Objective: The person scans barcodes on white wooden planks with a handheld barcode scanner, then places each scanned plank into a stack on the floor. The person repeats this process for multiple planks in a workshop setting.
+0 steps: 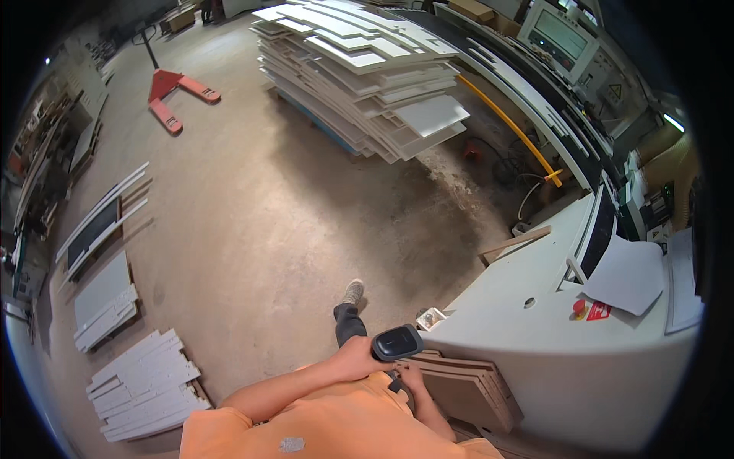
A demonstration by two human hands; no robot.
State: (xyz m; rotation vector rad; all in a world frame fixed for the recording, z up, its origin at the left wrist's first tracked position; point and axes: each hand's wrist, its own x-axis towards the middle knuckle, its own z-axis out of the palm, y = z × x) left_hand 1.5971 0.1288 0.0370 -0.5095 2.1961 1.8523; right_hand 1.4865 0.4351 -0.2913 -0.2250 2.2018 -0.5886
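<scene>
My left hand [356, 359] reaches across in front of my body and is closed around a black and grey handheld scanner [397, 343] with a rounded top. The scanner's head hides most of the fingers. Just below it, my right hand [411, 375] is held close to my body with its fingers curled. A small dark part shows beside those fingertips, but what they grip is too small to make out. Right beside my right hand, several brown boards [466, 386] lean against the white machine housing [489, 329].
A red stop button [579, 306] and paper sheets [627, 275] are on the housing. Ahead stands a tall stack of white panels [367, 84]. A red pallet truck [164, 84] is at far left. White boards [145, 382] lie on the left floor. A yellow bar [508, 126] edges the machine bed.
</scene>
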